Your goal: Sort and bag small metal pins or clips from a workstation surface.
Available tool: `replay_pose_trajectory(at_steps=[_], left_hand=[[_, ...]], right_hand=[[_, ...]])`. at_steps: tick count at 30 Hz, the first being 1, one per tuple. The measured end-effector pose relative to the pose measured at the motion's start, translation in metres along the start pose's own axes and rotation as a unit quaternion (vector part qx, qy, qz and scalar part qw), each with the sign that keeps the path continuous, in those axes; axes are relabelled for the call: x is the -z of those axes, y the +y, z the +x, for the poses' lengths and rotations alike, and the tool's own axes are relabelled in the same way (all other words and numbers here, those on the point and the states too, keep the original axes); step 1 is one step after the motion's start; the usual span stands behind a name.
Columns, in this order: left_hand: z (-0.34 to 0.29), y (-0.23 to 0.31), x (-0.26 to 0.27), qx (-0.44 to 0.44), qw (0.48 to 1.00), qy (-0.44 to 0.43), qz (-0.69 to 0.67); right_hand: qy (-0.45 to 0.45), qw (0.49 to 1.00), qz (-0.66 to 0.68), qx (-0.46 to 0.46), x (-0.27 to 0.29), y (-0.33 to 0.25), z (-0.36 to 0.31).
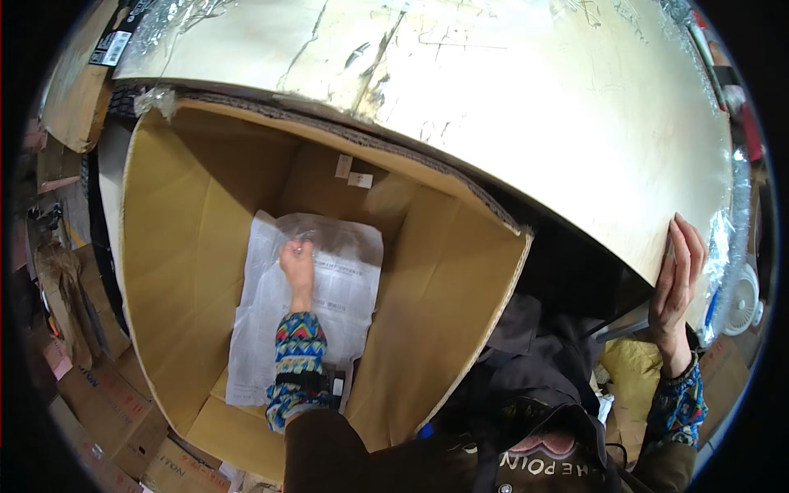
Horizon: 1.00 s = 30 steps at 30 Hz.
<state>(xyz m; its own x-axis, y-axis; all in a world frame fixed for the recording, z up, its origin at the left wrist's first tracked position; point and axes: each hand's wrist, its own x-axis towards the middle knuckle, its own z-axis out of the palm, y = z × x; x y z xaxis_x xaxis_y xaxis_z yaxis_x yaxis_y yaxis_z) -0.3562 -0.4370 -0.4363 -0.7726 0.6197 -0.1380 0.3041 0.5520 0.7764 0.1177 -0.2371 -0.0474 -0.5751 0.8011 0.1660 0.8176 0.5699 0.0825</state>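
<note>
A large, deep cardboard box (164, 271) stands in front of me with its top gaping. My left hand (297, 264) reaches down inside it, fingers curled in a pinch at the upper part of a thin white printed sheet (333, 287). Whether the sheet is paper or plastic I cannot tell, and it looks crinkled and glossy near my fingertips. My forearm covers part of its lower half. Off to the right, my right hand (680, 267) rests on the edge of a pale tabletop (534, 107), fingers stretched out and holding nothing.
The box's far rim lies against the table edge. Two small white labels (359, 180) sit on its inner wall. Flattened cartons (107, 411) pile up at the left. A yellow bag (631, 374) and a small white fan (742, 300) are at the right, beside clear plastic wrap (720, 246).
</note>
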Motion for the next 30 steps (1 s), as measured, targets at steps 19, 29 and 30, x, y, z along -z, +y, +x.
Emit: replay_pose_trajectory(at_steps=[19, 29, 30], left_hand=[[-0.168, 0.4, 0.106, 0.052, 0.84, -0.462, -0.278], [-0.241, 0.447, 0.043, 0.049, 0.783, -0.575, -0.233], [-0.246, 0.449, 0.035, 0.089, 0.741, -0.617, -0.248]], right_hand=[[-0.192, 0.601, 0.774, -0.051, 0.03, -0.08, -0.008], [-0.185, 0.703, 0.679, -0.104, 0.046, -0.002, -0.076], [-0.198, 0.671, 0.702, -0.133, 0.041, 0.006, -0.089]])
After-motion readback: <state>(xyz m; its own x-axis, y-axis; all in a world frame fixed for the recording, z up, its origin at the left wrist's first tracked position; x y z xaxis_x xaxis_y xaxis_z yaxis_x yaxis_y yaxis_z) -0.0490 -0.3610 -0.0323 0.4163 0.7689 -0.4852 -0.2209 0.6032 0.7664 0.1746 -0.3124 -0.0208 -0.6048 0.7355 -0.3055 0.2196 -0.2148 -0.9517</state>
